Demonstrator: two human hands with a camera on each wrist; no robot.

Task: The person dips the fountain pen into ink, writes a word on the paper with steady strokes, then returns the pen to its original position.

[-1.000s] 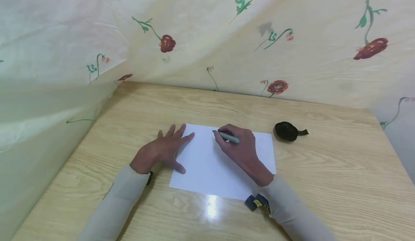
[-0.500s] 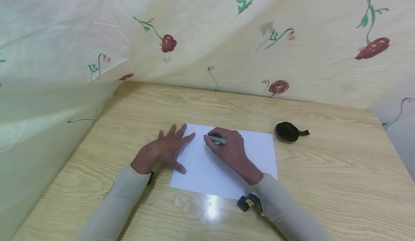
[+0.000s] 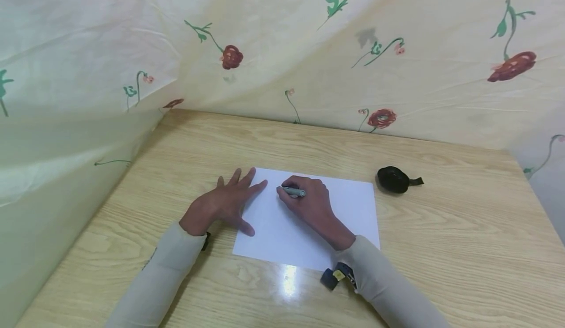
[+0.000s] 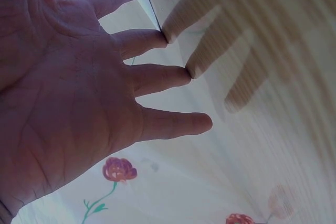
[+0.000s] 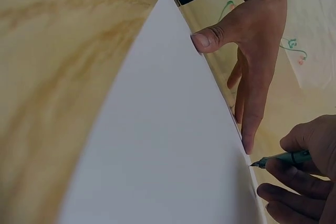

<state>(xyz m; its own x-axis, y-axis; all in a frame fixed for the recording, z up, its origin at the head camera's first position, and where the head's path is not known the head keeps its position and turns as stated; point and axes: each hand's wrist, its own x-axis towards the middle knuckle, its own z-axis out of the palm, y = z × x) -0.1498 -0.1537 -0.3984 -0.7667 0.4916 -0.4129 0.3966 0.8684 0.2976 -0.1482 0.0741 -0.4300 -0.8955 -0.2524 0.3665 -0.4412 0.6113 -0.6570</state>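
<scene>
A white sheet of paper [image 3: 269, 242] lies on the wooden table. My left hand [image 3: 214, 205] rests over its left edge with fingers spread, the thumb and forefinger on the sheet. In the left wrist view the left hand's palm [image 4: 79, 87] and straight fingers show, fingertips at the tabletop. My right hand [image 3: 311, 200] pinches a green pen [image 3: 295, 191] between thumb and fingers over the upper middle of the paper. The right wrist view shows the pen [image 5: 294, 157] with its dark pointed tip right at the paper's surface, close to the left forefinger. No marks show on the sheet.
A black rounded object with a short strap-like tail [image 3: 394, 180] lies right of the paper. Flower-patterned cloth [image 3: 265, 48] hangs behind and left of the wooden table [image 3: 450, 230]. A dark wrist camera [image 3: 329, 279] hangs below the right cuff, by the paper's near edge.
The right hand with the pen has moved left and slightly nearer across the paper, mostly in the first half second. The left hand and paper have stayed in place.
</scene>
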